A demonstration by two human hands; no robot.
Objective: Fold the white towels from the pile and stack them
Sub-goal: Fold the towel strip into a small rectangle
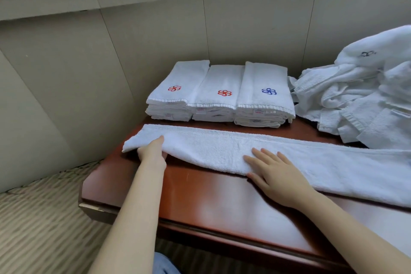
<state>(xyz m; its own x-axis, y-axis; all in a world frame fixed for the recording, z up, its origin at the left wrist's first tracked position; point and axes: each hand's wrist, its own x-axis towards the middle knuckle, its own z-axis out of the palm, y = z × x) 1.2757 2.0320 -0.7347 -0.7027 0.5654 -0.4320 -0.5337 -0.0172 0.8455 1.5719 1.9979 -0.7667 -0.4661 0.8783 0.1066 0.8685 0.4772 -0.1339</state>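
Head view. Red-brown wooden surface (pixel 200 196) set against a beige panelled wall (pixel 133 40). One white towel (pixel 222 151) lies across it, already folded lengthwise into a long narrow strip. It runs from the surface's left edge out past the right side of the frame.

Left hand (pixel 153 153) is at the towel's left end. Its fingers are over the top of the cloth and the thumb is tucked under the near edge, pinching it. That near edge is lifted slightly off the wood there.

Right hand (pixel 275 173) is flat, palm down, on the middle of the towel. Fingers are straight and spread, pressing, not gripping. The thumb sits right at the towel's near edge, against the wood.

Behind the towel, near the wall, are three stacks of folded white towels side by side and touching. The left stack (pixel 175 95) has a red flower logo on top. The middle stack (pixel 220 93) also has a red logo, and the right stack (pixel 264 93) a blue one. Small labels show on the front folds, text too small to read.

The pile (pixel 355 95) of unfolded white towels is heaped at far right, just beside the right stack. It is crumpled, with a dark logo on the top one. Its lower part reaches the strip's far edge.

Striped beige carpet (pixel 44 218) at lower left. A bit of blue denim (pixel 164 264) at the bottom edge.
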